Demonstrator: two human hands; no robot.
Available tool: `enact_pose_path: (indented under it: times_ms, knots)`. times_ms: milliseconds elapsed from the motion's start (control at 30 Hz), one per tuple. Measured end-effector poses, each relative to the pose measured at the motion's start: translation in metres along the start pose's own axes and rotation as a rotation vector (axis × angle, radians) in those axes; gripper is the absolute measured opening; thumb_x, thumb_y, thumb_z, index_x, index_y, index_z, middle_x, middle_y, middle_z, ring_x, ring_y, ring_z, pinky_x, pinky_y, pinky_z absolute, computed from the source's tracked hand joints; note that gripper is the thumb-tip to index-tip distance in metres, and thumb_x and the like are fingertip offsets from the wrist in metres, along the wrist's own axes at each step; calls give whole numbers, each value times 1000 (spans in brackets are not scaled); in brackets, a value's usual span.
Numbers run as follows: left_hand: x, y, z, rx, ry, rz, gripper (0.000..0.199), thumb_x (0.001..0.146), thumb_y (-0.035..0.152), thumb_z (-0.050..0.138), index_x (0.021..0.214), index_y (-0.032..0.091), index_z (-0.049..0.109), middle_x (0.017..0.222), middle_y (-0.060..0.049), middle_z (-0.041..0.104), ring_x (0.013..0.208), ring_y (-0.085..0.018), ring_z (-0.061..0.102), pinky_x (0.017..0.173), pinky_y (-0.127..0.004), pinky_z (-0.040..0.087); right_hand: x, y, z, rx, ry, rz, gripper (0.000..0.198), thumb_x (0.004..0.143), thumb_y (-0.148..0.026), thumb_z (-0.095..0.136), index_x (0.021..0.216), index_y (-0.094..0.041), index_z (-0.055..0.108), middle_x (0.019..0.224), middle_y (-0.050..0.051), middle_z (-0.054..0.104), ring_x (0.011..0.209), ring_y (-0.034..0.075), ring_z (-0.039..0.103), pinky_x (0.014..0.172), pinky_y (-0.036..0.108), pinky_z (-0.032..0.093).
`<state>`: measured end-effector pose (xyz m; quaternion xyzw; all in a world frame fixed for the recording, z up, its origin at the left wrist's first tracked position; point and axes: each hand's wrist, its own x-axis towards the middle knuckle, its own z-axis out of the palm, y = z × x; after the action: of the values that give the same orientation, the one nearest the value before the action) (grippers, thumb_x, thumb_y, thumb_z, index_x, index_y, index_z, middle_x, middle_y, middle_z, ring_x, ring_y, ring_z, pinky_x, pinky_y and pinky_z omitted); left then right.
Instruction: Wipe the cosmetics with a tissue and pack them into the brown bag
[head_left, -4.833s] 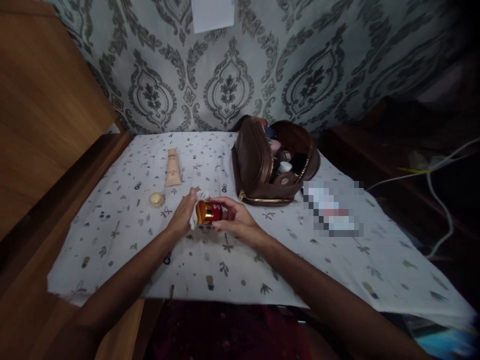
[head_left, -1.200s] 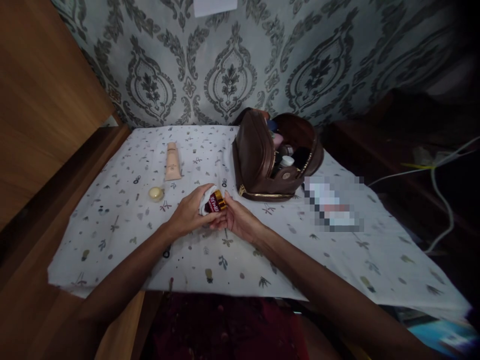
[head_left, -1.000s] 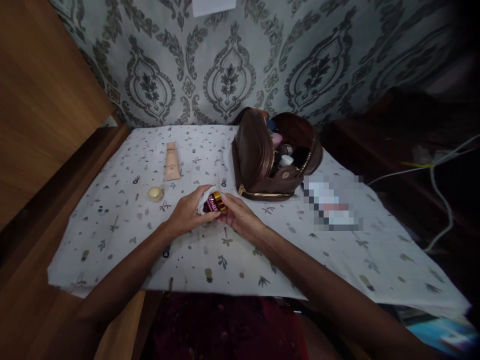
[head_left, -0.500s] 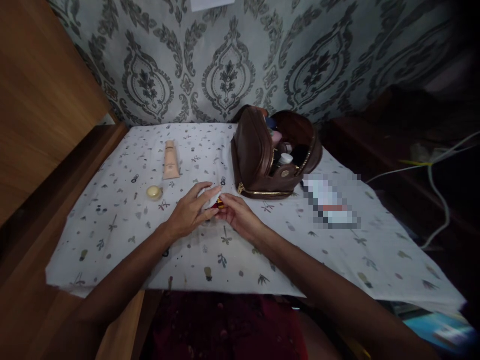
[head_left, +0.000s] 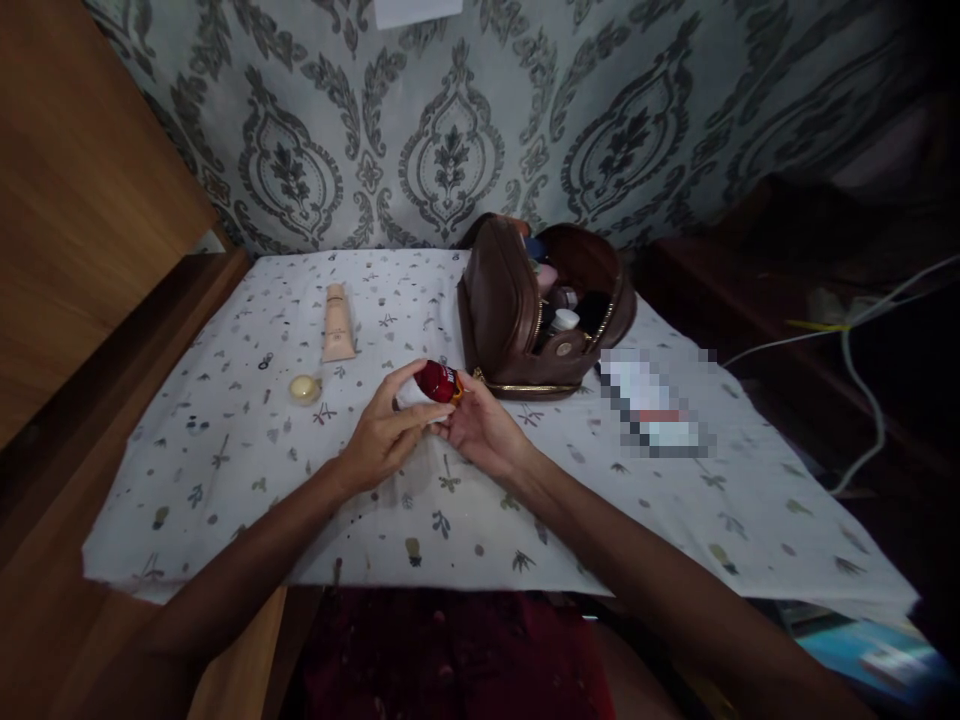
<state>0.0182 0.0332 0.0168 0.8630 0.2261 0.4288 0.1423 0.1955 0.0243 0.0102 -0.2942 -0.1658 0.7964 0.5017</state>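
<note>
Between my two hands, above the cloth, is a small dark red bottle with pale lettering. It has a white part on its left side and a gold-orange band at its right end. My left hand is closed around the white and red part, thumb in front. My right hand has its fingers closed at the gold-orange end, partly hiding it. To the left lie a peach squeeze tube and a small round cream-coloured container. Just behind my right hand stands an unzipped brown cosmetic bag.
Small bottles and a white-capped container sit inside the bag. A blurred-out flat object lies right of it on the patterned cloth. A wooden cabinet rises at left; white cables hang at right.
The bottle has been raised and turned, so its red lettered side now shows between my hands. Both hands stay together at nearly the same spot. The view has shifted slightly.
</note>
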Motion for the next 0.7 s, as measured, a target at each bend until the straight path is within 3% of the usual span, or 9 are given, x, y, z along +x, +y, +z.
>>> enact_pose_path:
  times_ms: [200, 533, 700]
  knots:
    - [3, 4, -4, -69, 49, -83, 26, 96, 15, 53, 122, 19, 56, 138, -17, 54, 131, -24, 52, 106, -46, 48, 0, -4, -2, 69, -39, 76, 25, 86, -42, 64, 91, -18, 68, 73, -2, 72, 50, 9, 52, 53, 23, 47]
    - [6, 3, -10, -42, 159, -182, 14, 95, 24, 57, 108, 20, 62, 110, -7, 63, 107, -19, 61, 93, -34, 50, -2, 2, 2, -108, -62, 17, 25, 74, -39, 78, 87, -19, 70, 72, -3, 71, 55, 9, 53, 54, 21, 44]
    - [7, 4, -10, -45, 220, -379, 19, 94, 28, 57, 110, 19, 61, 97, -3, 67, 87, -16, 62, 78, -26, 49, -1, 5, 1, -148, -52, -38, 26, 73, -39, 80, 83, -18, 70, 71, -3, 71, 58, 9, 56, 56, 22, 45]
